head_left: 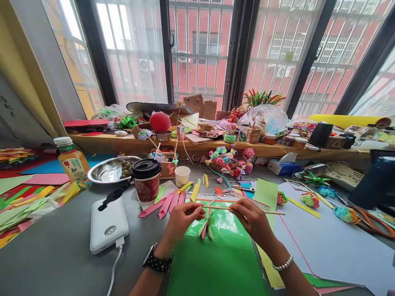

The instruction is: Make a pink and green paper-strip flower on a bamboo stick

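A thin wooden stick is held level between my two hands, above a shiny green mat. My left hand pinches it near its left end. My right hand grips it further right, and the stick's other end sticks out past that hand. Just below the stick, a folded paper piece with green and pink petals hangs or lies over the mat; how it is attached cannot be made out. Scissors lie partly behind the stick.
Left of the mat are a white power bank with a cable, a lidded cup, a metal plate and a juice bottle. Pink paper strips lie behind my left hand. White sheets and paper flowers are at right.
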Demonstrator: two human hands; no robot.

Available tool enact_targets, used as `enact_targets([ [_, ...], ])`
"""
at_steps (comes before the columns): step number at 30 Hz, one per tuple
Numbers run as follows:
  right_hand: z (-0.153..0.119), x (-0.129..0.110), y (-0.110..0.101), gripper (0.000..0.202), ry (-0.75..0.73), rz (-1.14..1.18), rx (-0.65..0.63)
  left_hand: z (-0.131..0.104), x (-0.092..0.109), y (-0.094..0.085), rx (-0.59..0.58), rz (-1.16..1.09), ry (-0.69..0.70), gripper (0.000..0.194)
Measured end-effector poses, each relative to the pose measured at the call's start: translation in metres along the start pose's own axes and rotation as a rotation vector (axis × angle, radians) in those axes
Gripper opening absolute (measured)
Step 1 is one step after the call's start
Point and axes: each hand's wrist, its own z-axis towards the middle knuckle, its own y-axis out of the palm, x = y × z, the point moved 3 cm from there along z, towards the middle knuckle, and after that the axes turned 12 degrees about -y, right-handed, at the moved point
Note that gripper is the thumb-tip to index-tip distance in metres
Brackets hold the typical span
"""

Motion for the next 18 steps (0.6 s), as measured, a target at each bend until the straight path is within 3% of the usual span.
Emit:
enact_targets([
  [8, 0.0004, -0.0057, 0.0003, 0.031, 0.000, -0.079, -0.018, 0.0007, -0.0019, -0.0008, 0.182, 0.315, 0.354, 0.015],
  [12, 0.0006, -0.0066, -0.0005, 0.031, 0.025, -0.056, 0.007, 0.0012, -0.0011, -0.0009, 0.165, 0.277, 0.355, 0.018],
  [18, 0.0020, -0.0095, -0.0009, 0.029, 0.029, -0.055, 0.018, 0.0022, -0.0030, -0.0004, 0.122, 0.154, 0.251, 0.015],
])
